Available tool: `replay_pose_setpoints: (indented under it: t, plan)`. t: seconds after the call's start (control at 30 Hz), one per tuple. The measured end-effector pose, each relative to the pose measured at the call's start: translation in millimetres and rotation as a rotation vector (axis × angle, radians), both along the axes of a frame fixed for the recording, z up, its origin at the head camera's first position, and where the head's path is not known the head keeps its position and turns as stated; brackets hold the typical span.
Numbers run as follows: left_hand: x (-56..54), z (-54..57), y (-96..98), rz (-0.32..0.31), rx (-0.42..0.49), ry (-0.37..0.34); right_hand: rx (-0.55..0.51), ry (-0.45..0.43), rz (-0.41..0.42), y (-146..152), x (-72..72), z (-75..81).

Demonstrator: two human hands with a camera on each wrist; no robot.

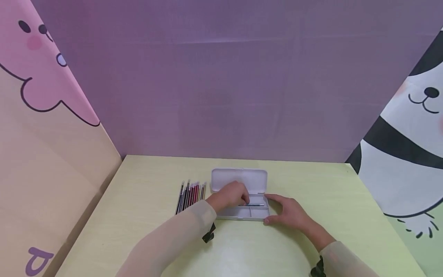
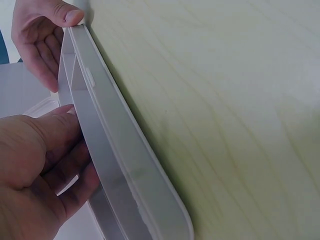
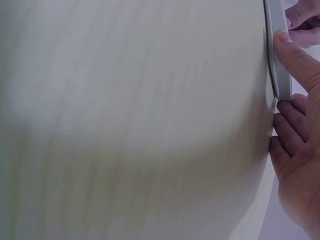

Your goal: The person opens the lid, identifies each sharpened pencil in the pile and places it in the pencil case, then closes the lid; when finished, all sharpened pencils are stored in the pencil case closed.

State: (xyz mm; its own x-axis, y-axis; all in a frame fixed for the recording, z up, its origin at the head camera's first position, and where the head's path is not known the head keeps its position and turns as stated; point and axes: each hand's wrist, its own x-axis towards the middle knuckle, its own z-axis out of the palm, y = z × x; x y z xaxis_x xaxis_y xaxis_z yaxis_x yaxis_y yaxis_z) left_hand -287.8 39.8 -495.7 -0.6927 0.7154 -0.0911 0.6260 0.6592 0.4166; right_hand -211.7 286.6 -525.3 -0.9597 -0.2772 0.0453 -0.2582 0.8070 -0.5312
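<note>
A white pencil case (image 1: pixel 256 219) lies on the table with its lid (image 1: pixel 254 181) raised at the back. My left hand (image 1: pixel 233 193) reaches down into the tray, fingers curled at a slim dark pencil (image 1: pixel 257 204) that lies lengthwise there. In the left wrist view its fingertips dip behind the case's front wall (image 2: pixel 120 150), which hides the pencil. My right hand (image 1: pixel 290 212) holds the case's right end, with the thumb (image 3: pixel 287 47) against the front wall and the other fingers around the end.
Several pencils (image 1: pixel 188 196), dark, red and yellowish, lie side by side left of the case, partly behind my left forearm. The pale wood-look table (image 1: pixel 270 254) ends at a purple backdrop (image 1: pixel 235 96). Cartoon-printed panels flank both sides.
</note>
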Motion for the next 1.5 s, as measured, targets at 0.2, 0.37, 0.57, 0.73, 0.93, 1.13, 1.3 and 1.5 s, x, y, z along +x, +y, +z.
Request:
replay_pose_setpoints:
  t: [0.2, 0.37, 0.57, 0.73, 0.93, 1.13, 1.3, 1.5]
  plan:
    - [0.4, -3.8, -2.4, 0.008, 0.019, 0.002, -0.011, 0.003, 0.006, -0.3, -0.7, -0.6]
    - [2.0, -1.7, -8.0, 0.029, 0.081, -0.036, 0.004, 0.014, 0.01, 0.6, -1.9, -0.4]
    - [4.2, 7.8, -26.9, 0.079, 0.244, -0.111, 0.02, 0.019, 0.004, 1.7, -2.3, -1.9]
    - [9.3, 18.2, -54.8, 0.144, 0.411, -0.303, 0.024, 0.022, -0.003, 3.4, -2.4, -2.9]
    - [16.0, 26.3, -103.3, 0.257, 0.556, -0.507, 0.019, 0.023, 0.01, 3.8, -1.3, -0.8]
    - [17.2, 27.2, -153.7, 0.417, 0.644, -0.556, 0.028, 0.018, 0.006, 4.8, -2.8, 1.4]
    - [16.1, 18.8, -190.1, 0.584, 0.677, -0.602, 0.053, 0.025, 0.016, 6.6, -6.2, 1.2]
    - [14.8, 1.9, -221.4, 0.736, 0.682, -0.633, 0.058, 0.036, 0.016, 8.6, -7.6, 0.2]
